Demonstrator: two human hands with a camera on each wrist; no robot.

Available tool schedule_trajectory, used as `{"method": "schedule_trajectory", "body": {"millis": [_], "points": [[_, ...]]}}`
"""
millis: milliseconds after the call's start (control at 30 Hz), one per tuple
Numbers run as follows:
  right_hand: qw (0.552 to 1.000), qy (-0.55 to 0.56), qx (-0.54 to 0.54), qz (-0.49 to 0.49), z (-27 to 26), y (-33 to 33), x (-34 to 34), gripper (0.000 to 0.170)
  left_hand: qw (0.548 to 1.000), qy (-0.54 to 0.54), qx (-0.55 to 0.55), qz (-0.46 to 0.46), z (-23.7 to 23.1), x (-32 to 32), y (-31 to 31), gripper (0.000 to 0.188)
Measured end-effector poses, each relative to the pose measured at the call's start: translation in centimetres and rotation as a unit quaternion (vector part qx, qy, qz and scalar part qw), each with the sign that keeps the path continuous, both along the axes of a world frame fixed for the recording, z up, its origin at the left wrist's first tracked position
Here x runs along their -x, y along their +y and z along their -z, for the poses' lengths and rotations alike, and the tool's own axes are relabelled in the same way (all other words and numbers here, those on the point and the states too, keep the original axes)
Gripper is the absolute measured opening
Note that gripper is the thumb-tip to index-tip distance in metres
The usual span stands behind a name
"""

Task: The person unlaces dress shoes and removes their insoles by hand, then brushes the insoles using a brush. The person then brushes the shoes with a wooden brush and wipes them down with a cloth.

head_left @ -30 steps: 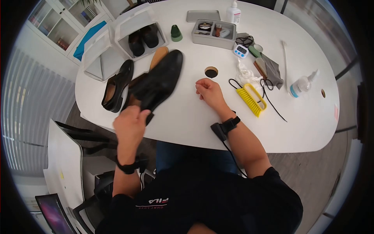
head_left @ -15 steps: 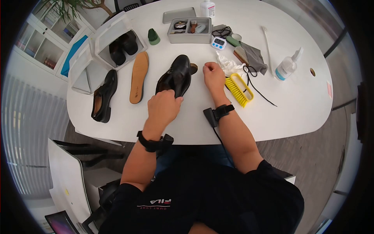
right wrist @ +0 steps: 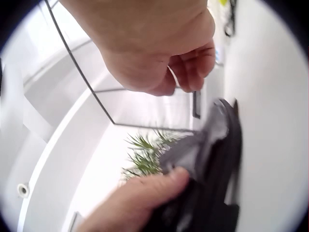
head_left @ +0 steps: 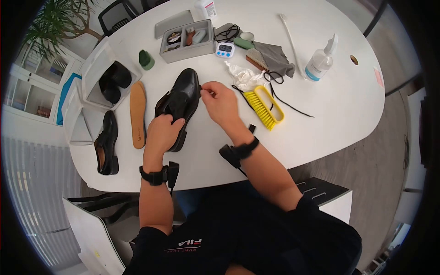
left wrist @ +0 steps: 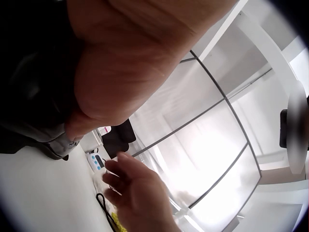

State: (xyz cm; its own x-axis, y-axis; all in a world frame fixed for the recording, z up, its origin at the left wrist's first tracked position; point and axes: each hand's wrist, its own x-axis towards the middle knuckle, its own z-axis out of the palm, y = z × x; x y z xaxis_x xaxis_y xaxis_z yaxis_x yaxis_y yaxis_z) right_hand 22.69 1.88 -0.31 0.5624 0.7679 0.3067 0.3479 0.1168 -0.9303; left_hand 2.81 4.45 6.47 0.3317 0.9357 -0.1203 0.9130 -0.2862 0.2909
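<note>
A black leather shoe (head_left: 183,89) stands on the white table, toe pointing away from me. My left hand (head_left: 162,133) grips it at the opening, with the thumb along the near side and the other fingers hidden inside or behind the leather. Beside the shoe's toe, my right hand (head_left: 221,103) hovers with its fingers loosely curled, and nothing shows between them in the left wrist view. A tan insole (head_left: 137,114) lies left of the held shoe. Further left is a second black shoe (head_left: 107,146).
Right of the hands lie a yellow brush (head_left: 263,107), a black lace (head_left: 293,110), crumpled white paper (head_left: 245,75) and a grey cloth (head_left: 277,59). Behind are a timer (head_left: 225,50), a grey tin (head_left: 188,55) and a green brush (head_left: 146,60). A spray bottle (head_left: 319,64) stands far right.
The held shoe came down from above the insole onto the table right of it, left hand still gripping it. My right hand moved closer to the shoe's toe. The head view has turned.
</note>
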Motion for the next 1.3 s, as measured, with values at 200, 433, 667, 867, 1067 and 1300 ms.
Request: {"method": "schedule_trajectory", "body": {"millis": [200,433,667,867,1067,1300], "points": [[0.92,-0.273,0.258,0.113,-4.0,-3.7,-15.3,0.015,1.0,-0.029,-0.006,-0.01,0.1,-0.4,-0.7,0.045],[0.827,-0.32,0.462,0.006,-1.8,-2.6,-18.0,0.03,1.0,-0.013,-0.025,0.009,0.0,-0.5,-0.8,0.042],[0.924,-0.207,0.322,0.015,-5.2,-3.7,-20.3,0.034,0.966,-0.212,-0.148,-0.01,-2.7,1.6,-2.9,0.031],[0.982,-0.119,0.129,0.075,-16.7,-5.3,-17.1,0.026,0.859,-0.44,-0.257,-0.05,1.2,7.9,-4.0,0.013],[0.994,-0.084,-0.016,0.069,-23.3,-1.4,-15.7,0.024,0.898,-0.404,-0.059,-0.165,9.9,13.4,-4.6,0.022],[0.991,-0.031,-0.117,0.064,-25.6,8.7,-17.7,0.03,0.918,-0.355,-0.153,-0.091,9.6,12.7,-5.4,0.019]]}}
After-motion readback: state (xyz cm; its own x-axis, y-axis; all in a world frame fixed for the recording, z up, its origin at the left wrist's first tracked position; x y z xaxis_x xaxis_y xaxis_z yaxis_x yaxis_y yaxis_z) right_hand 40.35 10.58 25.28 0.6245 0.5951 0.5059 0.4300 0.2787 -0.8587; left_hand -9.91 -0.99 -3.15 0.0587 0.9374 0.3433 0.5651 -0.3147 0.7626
